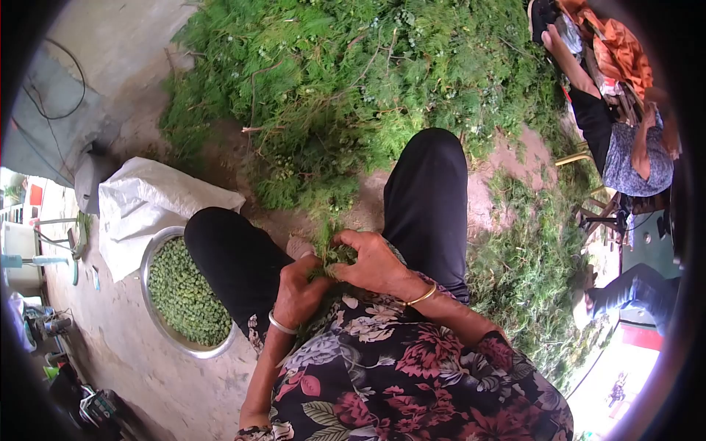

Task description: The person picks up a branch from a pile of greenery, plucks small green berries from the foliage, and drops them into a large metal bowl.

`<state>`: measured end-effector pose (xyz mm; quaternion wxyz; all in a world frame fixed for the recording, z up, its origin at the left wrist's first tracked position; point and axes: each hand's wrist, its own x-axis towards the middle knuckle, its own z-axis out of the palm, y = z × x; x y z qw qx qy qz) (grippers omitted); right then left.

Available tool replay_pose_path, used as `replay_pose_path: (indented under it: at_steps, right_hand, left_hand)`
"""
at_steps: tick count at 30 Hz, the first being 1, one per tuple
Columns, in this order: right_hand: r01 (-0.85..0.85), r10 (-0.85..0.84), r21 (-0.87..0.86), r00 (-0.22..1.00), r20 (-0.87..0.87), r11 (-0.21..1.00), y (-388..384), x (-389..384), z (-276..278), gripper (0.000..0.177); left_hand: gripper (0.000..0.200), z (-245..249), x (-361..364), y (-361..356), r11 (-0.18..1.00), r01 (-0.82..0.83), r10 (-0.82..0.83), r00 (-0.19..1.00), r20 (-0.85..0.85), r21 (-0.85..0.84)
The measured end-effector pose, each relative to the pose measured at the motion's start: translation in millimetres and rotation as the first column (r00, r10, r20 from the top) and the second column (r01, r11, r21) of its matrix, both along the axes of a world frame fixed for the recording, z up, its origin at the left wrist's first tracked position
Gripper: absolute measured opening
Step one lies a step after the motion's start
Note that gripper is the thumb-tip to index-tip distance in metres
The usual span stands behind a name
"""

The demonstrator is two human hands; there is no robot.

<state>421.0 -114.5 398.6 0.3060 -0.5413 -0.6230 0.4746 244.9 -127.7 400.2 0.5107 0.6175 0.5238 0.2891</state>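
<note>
Between my knees, a feathery green evergreen sprig (326,234) is pinched by both hands. My left hand (300,292), with a silver bangle at the wrist, has its fingers closed at the sprig's lower end. Opposite it, my right hand (373,263), wearing a gold bangle, curls its thumb and forefinger around the same greenery. Parts of the fingertips are hidden by foliage and by the hands themselves. Beside my left knee stands a round metal basin (156,323) full of small green cones or berries (184,294).
A large heap of evergreen branches (331,81) spreads ahead, with more cuttings (526,272) on the right. A white woven sack (151,206) lies behind the basin. Another person (638,158) sits at upper right; someone's jeans-clad leg (636,294) shows below. Cables (62,110) hang at far left.
</note>
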Motion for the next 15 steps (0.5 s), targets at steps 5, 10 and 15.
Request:
replay_pose_path:
  at_steps: [5, 10, 15]
  right_hand:
    - [-0.143, 0.105, -0.156, 0.968, -0.226, 0.977, 6, 16, 13, 0.027]
    - [-0.214, 0.003, -0.452, 0.906, -0.424, 0.866, 12, 44, 31, 0.015]
    - [-0.183, -0.307, -0.54, 0.656, -0.689, 0.821, 19, 46, 22, 0.022]
  left_hand:
    - [0.008, 13, -3, 4, 0.977, 0.172, -0.16, 0.982, 0.1, -0.129]
    - [0.016, 15, -17, 3, 0.92, 0.175, -0.07, 0.954, 0.292, -0.352]
    - [0.015, 4, -23, -2, 0.943, 0.069, -0.004, 0.981, 0.194, -0.326]
